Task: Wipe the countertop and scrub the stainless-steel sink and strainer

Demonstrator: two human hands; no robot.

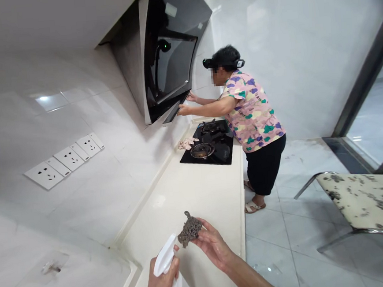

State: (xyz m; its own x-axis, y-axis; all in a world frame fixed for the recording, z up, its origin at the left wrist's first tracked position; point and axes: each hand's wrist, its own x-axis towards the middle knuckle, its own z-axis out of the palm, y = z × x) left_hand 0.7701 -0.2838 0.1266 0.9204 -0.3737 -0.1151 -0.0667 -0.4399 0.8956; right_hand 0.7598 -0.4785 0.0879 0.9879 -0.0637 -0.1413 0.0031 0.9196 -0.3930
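The left hand (pixel 161 284) closes its fingers around a white spray bottle (pixel 166 258), nozzle directed up and right. The right hand (pixel 213 245) pinches a dark, crumpled scouring pad (pixel 189 229) at its fingertips, just above and right of the nozzle, over the pale desk (pixel 198 191). Farther along, another person reaches into the range hood (pixel 171 52) above the gas hob (pixel 211 144).

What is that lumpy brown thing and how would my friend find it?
Start at the long cream countertop running toward the black gas stove. At its near end, the right hand holds a scouring pad beside the white spray bottle in the left hand. It alone is dark, brown and bumpy.
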